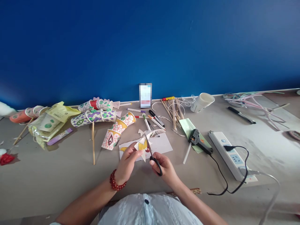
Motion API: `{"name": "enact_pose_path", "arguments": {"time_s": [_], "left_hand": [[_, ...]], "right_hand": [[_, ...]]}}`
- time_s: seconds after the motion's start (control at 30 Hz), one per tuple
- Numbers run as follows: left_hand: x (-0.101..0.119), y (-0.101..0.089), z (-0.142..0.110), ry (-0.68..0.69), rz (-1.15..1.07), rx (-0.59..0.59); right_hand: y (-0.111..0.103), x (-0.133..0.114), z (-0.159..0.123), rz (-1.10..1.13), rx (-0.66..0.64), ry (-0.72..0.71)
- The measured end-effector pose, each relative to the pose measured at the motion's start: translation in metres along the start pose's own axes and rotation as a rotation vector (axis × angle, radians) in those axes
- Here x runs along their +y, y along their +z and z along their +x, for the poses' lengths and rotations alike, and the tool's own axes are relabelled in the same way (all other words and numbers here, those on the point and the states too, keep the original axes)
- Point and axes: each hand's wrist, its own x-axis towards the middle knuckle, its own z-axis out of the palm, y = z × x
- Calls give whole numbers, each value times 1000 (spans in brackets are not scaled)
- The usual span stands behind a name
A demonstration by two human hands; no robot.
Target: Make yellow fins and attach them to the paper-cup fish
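My left hand (128, 162) pinches a small piece of white paper (142, 145) with a yellow coloured shape on it. In my right hand (165, 168) is a pair of black-handled scissors (156, 164), its blades pointing up and left against the paper's right edge. Beneath them lies a white sheet (161, 143) that bears another yellow drawing (123, 149) at its left end. Just left of the sheet sits a bent chain of decorated paper cups (119, 126) in orange, yellow and red.
Several markers (156, 122) and wooden sticks (175, 113) lie behind my hands. A glue gun (199, 141) and a power strip (231, 156) with cables are at right. More decorated cups (93, 120) and a yellow plastic bag (52, 122) occupy the left. A phone (145, 96) leans on the blue wall.
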Motion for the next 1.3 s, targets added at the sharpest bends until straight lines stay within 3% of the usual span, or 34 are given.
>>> {"name": "enact_pose_path", "arguments": {"time_s": [0.23, 0.47, 0.77, 0.87, 1.07, 1.17, 1.3], "left_hand": [[-4, -8, 4, -11, 37, 66], [5, -15, 11, 66, 71, 141], [22, -19, 13, 76, 149, 37], [32, -22, 14, 34, 199, -42], [45, -22, 16, 78, 260, -107], [50, -19, 16, 72, 280, -107], [54, -15, 14, 36, 276, -133]], "right_hand": [[-3, 0, -3, -41, 49, 15], [-11, 1, -14, -66, -21, 56], [-15, -9, -22, 2, -185, 24], [-21, -13, -25, 63, -226, 73], [-33, -20, -31, 223, -448, 228], [-33, -22, -31, 179, -431, 229], [-30, -22, -30, 99, -303, 147]]}}
